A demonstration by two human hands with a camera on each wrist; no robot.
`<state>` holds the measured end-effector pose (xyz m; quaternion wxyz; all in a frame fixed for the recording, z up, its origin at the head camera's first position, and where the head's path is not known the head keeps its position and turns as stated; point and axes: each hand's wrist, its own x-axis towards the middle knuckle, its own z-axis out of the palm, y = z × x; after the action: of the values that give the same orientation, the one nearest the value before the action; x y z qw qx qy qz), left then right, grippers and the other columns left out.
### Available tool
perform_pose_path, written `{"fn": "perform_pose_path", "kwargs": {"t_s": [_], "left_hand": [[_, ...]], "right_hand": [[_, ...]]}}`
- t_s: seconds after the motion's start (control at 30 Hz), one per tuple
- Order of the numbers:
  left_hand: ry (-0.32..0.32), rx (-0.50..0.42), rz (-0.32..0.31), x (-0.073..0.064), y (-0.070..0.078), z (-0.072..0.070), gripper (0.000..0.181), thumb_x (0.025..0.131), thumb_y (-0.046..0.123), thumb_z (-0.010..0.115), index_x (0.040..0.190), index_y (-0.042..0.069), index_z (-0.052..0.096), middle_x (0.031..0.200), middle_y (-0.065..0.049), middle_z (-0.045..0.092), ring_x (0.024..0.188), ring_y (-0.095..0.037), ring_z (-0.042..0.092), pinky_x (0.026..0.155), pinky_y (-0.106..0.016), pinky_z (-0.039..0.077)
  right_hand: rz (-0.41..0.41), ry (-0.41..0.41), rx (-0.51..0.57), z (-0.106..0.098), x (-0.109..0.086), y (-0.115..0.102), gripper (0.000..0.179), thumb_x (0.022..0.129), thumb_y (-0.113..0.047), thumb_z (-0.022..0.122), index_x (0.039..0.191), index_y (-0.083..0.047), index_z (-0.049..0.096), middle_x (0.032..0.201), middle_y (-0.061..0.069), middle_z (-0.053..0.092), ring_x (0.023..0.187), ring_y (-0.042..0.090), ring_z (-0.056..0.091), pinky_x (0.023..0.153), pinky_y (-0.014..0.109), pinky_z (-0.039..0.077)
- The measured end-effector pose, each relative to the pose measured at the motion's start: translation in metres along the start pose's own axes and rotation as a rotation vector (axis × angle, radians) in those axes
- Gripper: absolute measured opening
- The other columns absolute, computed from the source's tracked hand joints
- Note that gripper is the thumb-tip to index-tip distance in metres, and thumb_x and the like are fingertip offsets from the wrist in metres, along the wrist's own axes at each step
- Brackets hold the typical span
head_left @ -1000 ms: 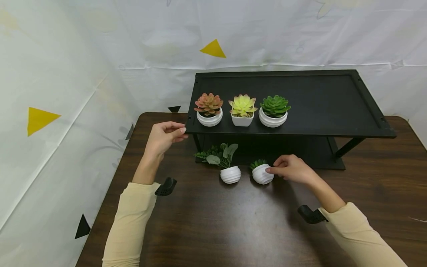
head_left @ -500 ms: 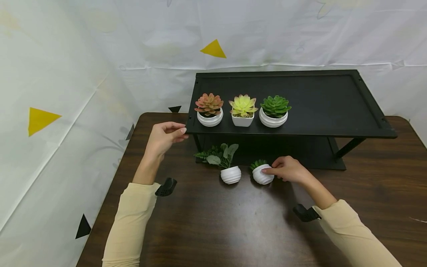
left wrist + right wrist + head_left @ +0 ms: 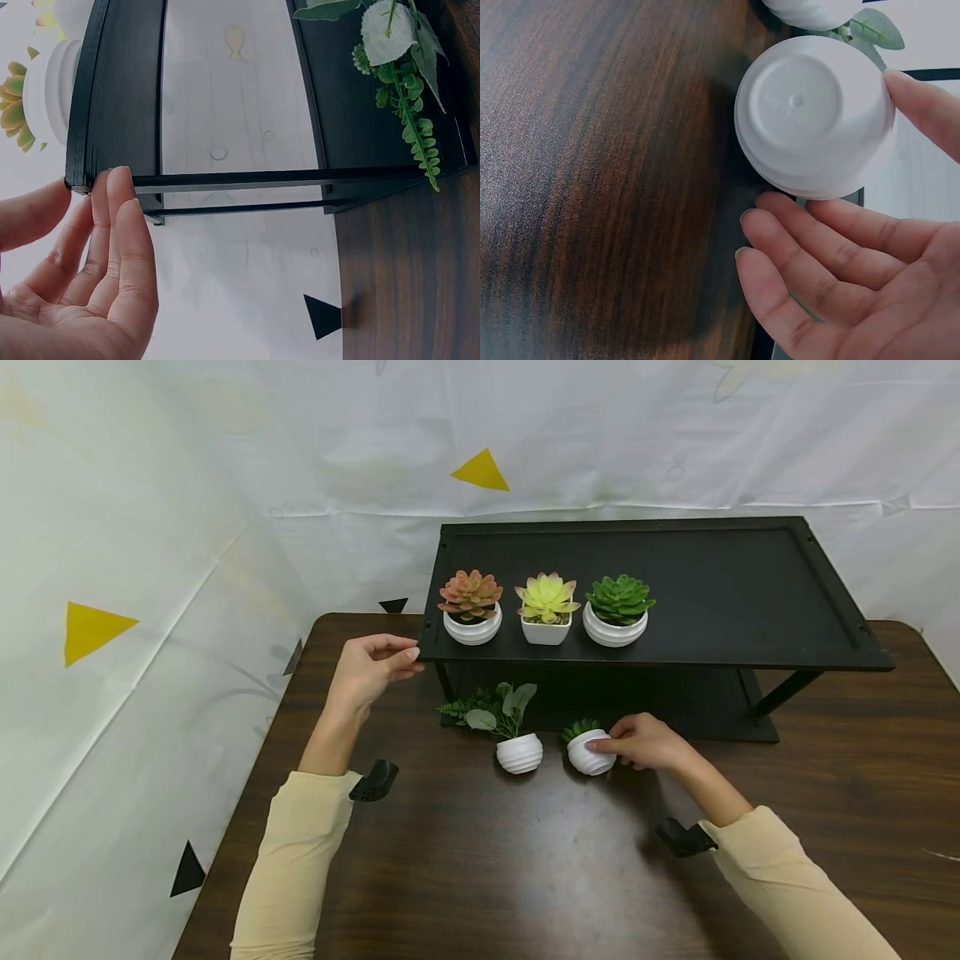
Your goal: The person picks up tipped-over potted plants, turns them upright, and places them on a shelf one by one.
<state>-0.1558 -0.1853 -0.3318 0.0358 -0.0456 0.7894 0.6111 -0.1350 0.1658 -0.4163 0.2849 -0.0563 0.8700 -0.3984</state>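
My left hand (image 3: 365,670) pinches the front left corner of the black shelf's top board (image 3: 735,585), thumb above and fingers below, as the left wrist view shows. With thumb and fingers my right hand (image 3: 651,743) grips a small white ribbed pot (image 3: 590,752) holding a green succulent (image 3: 581,727). That pot leans back at the front edge of the lower board, and its round underside (image 3: 799,101) faces the right wrist camera. Just left of it another white pot (image 3: 519,753) with leafy greenery (image 3: 495,708) tilts the same way.
On the top board stand three potted succulents: one orange (image 3: 470,596), one yellow-green (image 3: 547,598) and one green (image 3: 619,600). A slanting black leg (image 3: 785,693) supports the shelf's right side. The brown wooden table (image 3: 525,860) meets white sheeting (image 3: 360,435) behind.
My right hand has shifted slightly left, its thumb now further across the white pot. The left hand and the other plants stay where they were.
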Motion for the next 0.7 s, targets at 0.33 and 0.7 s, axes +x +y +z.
{"fn": "perform_pose_path", "kwargs": {"t_s": [0.33,0.7], "left_hand": [[-0.002,-0.017,-0.002,0.0001,-0.0007,-0.0001,0.024,0.088,0.005,0.061,0.108,-0.009,0.062,0.09,-0.012,0.063,0.071,-0.013,0.066,0.075,-0.032,0.054],[0.0,-0.011,0.003,-0.0003,-0.0009,-0.0001,0.024,0.088,0.005,0.061,0.108,-0.009,0.062,0.092,-0.013,0.062,0.079,-0.024,0.067,0.071,-0.026,0.055]], "right_hand": [[0.023,-0.023,0.044,0.0055,0.0025,0.0,0.05,0.083,-0.035,0.067,0.104,0.01,0.057,0.084,0.012,0.055,0.074,0.023,0.054,0.061,0.033,0.051],[0.012,-0.048,0.1,0.0054,0.0007,0.0027,0.055,0.083,-0.03,0.068,0.111,0.013,0.052,0.082,0.008,0.059,0.076,0.023,0.055,0.062,0.035,0.051]]}}
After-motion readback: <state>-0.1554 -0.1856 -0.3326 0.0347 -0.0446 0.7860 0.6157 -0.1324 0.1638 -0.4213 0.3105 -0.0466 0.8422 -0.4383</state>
